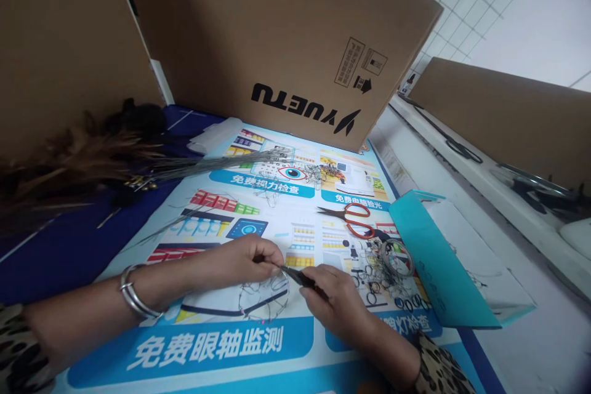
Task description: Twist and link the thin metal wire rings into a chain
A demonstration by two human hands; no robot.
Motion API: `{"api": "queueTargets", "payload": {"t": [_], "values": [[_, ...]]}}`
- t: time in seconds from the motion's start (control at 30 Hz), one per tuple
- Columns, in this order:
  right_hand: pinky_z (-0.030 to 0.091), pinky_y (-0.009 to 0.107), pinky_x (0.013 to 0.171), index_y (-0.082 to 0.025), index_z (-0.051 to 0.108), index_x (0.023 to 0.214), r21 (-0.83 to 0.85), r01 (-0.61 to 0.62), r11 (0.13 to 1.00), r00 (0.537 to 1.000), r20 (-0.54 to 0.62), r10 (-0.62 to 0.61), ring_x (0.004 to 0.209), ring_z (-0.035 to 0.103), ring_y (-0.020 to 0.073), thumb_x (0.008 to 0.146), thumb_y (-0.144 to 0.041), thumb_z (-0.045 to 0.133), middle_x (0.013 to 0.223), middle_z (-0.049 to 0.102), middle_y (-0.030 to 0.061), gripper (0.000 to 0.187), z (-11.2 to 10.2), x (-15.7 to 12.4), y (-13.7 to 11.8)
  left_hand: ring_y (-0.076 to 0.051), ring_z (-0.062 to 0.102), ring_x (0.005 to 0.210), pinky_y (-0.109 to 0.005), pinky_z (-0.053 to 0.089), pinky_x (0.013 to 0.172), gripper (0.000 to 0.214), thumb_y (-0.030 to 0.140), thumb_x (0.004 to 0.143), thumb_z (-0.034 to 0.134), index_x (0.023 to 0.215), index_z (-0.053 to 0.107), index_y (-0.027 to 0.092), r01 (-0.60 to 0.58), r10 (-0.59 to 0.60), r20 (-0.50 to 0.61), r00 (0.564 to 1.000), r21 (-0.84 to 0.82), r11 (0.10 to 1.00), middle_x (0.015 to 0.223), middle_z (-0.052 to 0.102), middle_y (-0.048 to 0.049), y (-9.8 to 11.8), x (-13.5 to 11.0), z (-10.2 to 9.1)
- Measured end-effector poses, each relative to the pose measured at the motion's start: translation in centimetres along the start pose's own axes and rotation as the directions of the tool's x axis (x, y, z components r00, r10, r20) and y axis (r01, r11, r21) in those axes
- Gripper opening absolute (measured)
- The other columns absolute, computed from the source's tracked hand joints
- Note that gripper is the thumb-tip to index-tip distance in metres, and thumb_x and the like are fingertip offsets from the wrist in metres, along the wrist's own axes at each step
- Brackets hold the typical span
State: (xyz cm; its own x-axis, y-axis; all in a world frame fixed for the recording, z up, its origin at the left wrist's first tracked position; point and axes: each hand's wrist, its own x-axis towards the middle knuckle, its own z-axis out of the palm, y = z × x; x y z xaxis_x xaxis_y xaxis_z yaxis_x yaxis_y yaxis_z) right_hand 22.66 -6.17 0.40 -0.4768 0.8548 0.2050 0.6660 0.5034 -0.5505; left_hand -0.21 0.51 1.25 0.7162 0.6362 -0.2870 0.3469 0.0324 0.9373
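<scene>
My right hand (333, 300) is wrapped round dark-handled pliers (295, 274), whose jaws point left. At their tip, my left hand (258, 260) is closed in a pinch on a thin wire loop (264, 303) with small beads along it. The loop hangs below both hands, over the printed sheet. Exactly where the pliers' jaws meet the wire is too small to make out. Beyond my right hand lie scissors (353, 220) with orange-red handles, blades to the left. To the right of them is a tangle of small dark rings and wire (385, 271).
A turquoise box (443, 271) stands at the right, with wire pieces inside. A bundle of straight wires (217, 163) and brown feathers (87, 154) lie at left. A loose wire pile (318, 172) sits farther back. A large cardboard box (277, 31) walls off the far side.
</scene>
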Motion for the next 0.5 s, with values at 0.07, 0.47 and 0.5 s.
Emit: {"api": "queueTargets", "payload": {"t": [0.07, 0.47, 0.5], "values": [[0.045, 0.027, 0.068, -0.017, 0.059, 0.104, 0.011, -0.014, 1.0, 1.0, 0.001, 0.014, 0.077, 0.059, 0.0187, 0.083, -0.019, 0.053, 0.085, 0.066, 0.006, 0.022, -0.04, 0.08, -0.06, -0.009, 0.034, 0.053, -0.02, 0.026, 0.05, 0.019, 0.029, 0.076, 0.053, 0.077, 0.062, 0.013, 0.001, -0.001, 0.0, 1.0, -0.023, 1.0, 0.06, 0.043, 0.0038, -0.1, 0.02, 0.01], [0.039, 0.024, 0.063, -0.017, 0.06, 0.091, 0.053, -0.114, 0.992, 0.993, 0.011, 0.114, 0.071, 0.056, 0.0154, 0.081, -0.017, 0.055, 0.077, 0.062, 0.0025, 0.011, -0.69, 0.41, -0.82, -0.009, 0.038, 0.055, -0.02, 0.028, 0.052, 0.019, 0.031, 0.079, 0.055, 0.078, 0.062, 0.014, -0.034, 0.035, 0.008, 0.999, -0.117, 0.993, 0.063, 0.05, 0.0025, -0.73, 0.17, 0.2], [0.038, 0.023, 0.062, -0.017, 0.06, 0.091, 0.052, -0.109, 0.993, 0.994, 0.011, 0.109, 0.071, 0.056, 0.0153, 0.081, -0.017, 0.055, 0.077, 0.061, 0.0022, 0.012, -0.73, 0.41, -0.83, -0.009, 0.038, 0.055, -0.02, 0.028, 0.052, 0.018, 0.03, 0.079, 0.054, 0.078, 0.062, 0.014, -0.042, 0.043, 0.006, 0.999, -0.108, 0.993, 0.063, 0.05, 0.0027, -0.8, 0.18, 0.22]]}}
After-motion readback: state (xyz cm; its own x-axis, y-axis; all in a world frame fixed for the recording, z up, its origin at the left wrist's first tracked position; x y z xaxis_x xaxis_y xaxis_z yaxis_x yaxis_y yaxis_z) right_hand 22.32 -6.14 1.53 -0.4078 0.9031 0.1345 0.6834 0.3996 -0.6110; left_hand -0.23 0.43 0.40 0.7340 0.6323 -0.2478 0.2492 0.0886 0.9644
